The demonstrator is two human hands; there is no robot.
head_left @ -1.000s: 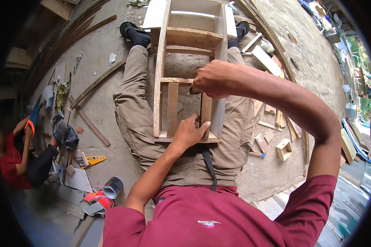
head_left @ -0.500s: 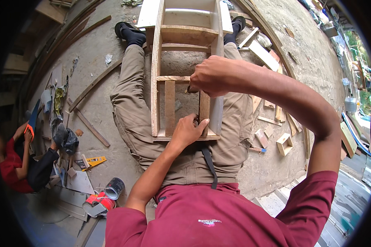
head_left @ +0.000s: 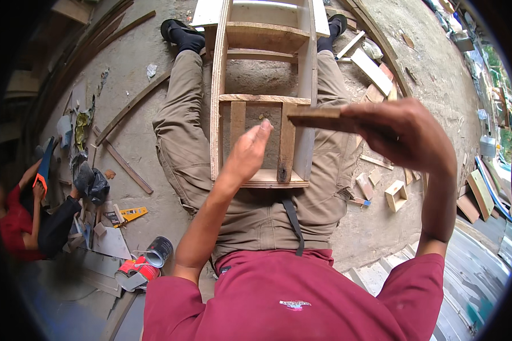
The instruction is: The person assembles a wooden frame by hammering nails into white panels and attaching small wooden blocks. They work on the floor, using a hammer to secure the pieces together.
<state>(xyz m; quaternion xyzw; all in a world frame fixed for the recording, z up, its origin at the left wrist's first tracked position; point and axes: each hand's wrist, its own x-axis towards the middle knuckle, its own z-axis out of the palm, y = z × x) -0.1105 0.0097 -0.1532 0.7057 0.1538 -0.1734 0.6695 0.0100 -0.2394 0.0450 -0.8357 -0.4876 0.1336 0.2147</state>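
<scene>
Right hand (head_left: 411,136), blurred, clutches wooden slat (head_left: 317,118) right of center. Left hand (head_left: 246,156) center, fingers partly hidden, can't tell grip. Compartmented wooden frame (head_left: 261,182) cut off at top. Dark tin (head_left: 161,247), lower left: contents unclear.

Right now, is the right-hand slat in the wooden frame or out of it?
In. The slat lies inside the wooden frame, spanning from the crosspiece to the end board. Whether it is fastened, I cannot tell.

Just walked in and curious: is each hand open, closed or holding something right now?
Left hand: nothing visible in it; open or closed unclear.
Right hand: closed on a wood piece.
</scene>
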